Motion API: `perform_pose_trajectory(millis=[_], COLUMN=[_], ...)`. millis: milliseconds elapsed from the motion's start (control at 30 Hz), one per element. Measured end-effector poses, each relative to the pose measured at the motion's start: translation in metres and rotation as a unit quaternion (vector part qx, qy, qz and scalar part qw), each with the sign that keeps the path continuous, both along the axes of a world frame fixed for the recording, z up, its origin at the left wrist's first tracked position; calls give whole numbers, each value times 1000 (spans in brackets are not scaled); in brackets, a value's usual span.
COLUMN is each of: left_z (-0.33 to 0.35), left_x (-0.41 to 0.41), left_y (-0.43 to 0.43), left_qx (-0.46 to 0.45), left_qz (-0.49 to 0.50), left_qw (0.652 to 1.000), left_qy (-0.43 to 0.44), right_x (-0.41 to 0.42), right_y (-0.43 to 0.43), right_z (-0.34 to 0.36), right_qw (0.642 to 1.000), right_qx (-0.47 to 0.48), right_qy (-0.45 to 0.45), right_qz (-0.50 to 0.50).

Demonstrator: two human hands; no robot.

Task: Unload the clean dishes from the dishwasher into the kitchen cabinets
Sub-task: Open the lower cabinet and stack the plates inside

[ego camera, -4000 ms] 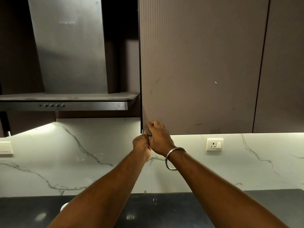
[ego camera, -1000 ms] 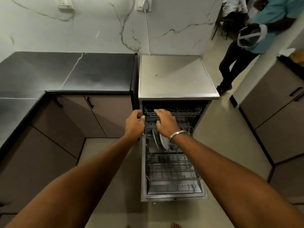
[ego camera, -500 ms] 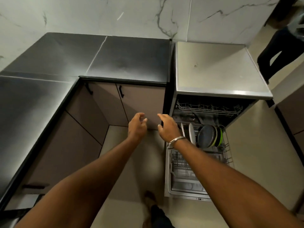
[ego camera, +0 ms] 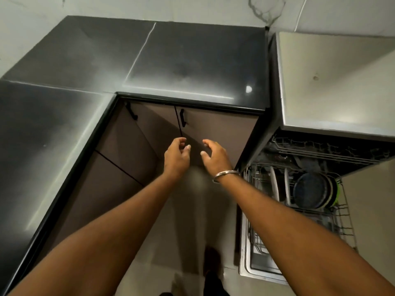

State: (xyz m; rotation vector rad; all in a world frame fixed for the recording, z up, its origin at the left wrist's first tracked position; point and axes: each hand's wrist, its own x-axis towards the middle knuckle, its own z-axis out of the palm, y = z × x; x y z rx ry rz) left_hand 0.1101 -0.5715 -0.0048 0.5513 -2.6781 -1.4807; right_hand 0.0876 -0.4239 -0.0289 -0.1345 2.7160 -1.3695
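"Fingers [ego camera: 181,142] first: what do you read on them?"

"From my seat, both sets are loosely curled and hold nothing. I see the left hand [ego camera: 176,158] and the right hand [ego camera: 214,159] side by side with a small gap between them, thumbs turned toward each other, in front of a brown base cabinet door [ego camera: 220,131]. I can't tell whether either one touches it. Its black handle [ego camera: 182,120] sits above the left hand, just under the edge of the dark countertop [ego camera: 192,60]. A metal bangle [ego camera: 225,175] circles the right wrist."

"And the dishes?"

"Off to my right, well apart from both hands. The dishwasher [ego camera: 331,86] is open, its door [ego camera: 263,269] lying flat and its lower rack [ego camera: 346,218] out over it. I count two white plates [ego camera: 274,184] standing on edge at the rack's left, then a dark blue plate [ego camera: 310,190] with others behind it, and a green plate [ego camera: 337,191] at the far right of that stack. The upper rack [ego camera: 320,149] is under the steel top; I can't make out what it holds."
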Motion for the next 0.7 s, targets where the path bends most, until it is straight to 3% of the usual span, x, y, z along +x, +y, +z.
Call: perform_pose_trajectory(millis=[700], left_z=[-139], left_x=[-155], left_y=[-90], left_qx=[49], left_qz=[-51], left_qw=[997], left_qy=[-9], right_x=[-167], right_y=[-144], right_z=[-126], right_qw=[977], right_qx=[-127], right_qy=[-63], right_qz=[-158])
